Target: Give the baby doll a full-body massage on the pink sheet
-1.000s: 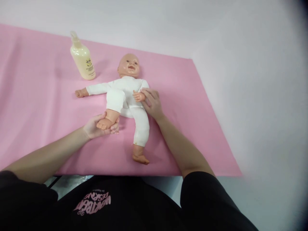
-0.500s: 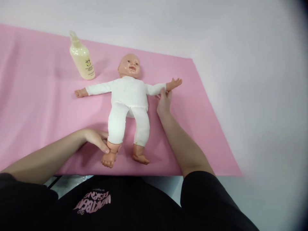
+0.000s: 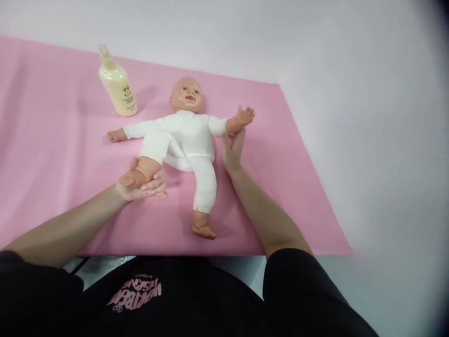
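Doll [image 3: 185, 135] in a white suit lies face up on the pink mat [image 3: 52, 140], head pointing away from the person and legs pointing back toward them, so its long axis runs roughly straight out from the body. Its arms spread to either side across that axis.

The leg on the person's left is bent, knee drawn up and out to the side, with the bare foot [image 3: 135, 179] resting in the left hand [image 3: 140, 186], which cups it from beneath with the fingers curled loosely around the sole. The other leg [image 3: 203, 187] lies straight on the mat, its foot nearest the person and touched by neither hand.

The right hand [image 3: 232, 149] reaches up along the doll's flank and holds the forearm [image 3: 234, 124] on that side from below, the doll's small hand raised just above the fingertips; how firmly the fingers close on it I cannot tell. Both hands sit about equally far out, one on each side of the torso, the left a little closer to the person.

Beyond the doll's outstretched arm on the left, a cream lotion bottle [image 3: 117, 86] stands upright on the mat, well apart from both hands. The mat covers a pale desk [image 3: 351, 93].
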